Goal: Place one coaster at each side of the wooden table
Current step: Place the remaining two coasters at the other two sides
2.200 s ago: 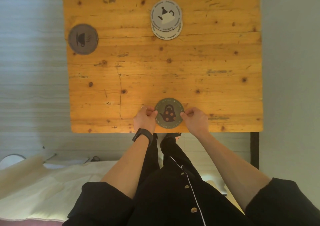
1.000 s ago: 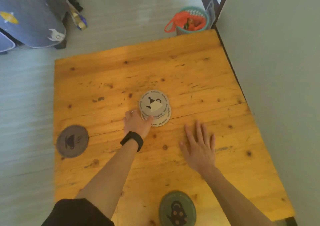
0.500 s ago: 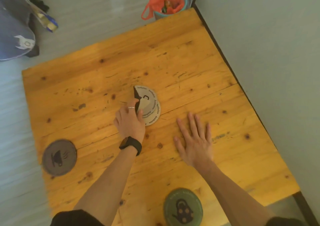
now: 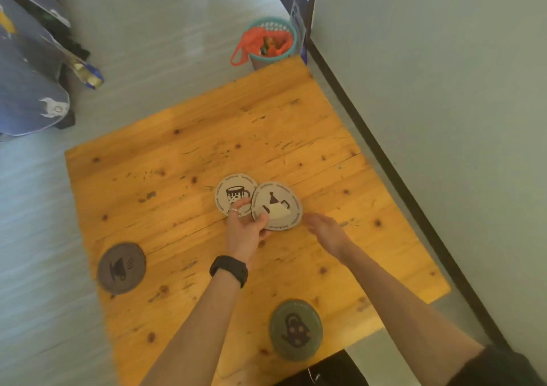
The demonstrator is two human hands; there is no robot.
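My left hand [image 4: 247, 229] pinches a pale teapot coaster [image 4: 278, 205] by its near edge and holds it tilted above the middle of the wooden table [image 4: 177, 161]. Beside it to the left a pale mug coaster [image 4: 233, 193] lies flat, partly under my fingers. My right hand [image 4: 327, 232] hovers open just right of the teapot coaster, fingertips close to its rim. A dark grey cup coaster [image 4: 121, 268] rests at the left side. A green kettle coaster [image 4: 296, 329] sits at the near side.
A grey wall [image 4: 444, 90] with a dark skirting runs along the table's right edge. Beyond the far corner stands a teal basket [image 4: 270, 42] holding an orange bag. Blue patterned fabric [image 4: 26, 95] lies on the floor at the far left.
My left hand has lifted the top teapot coaster off the stack and shifted it right, uncovering the mug coaster. My right hand has risen from the table towards it. The view has turned.
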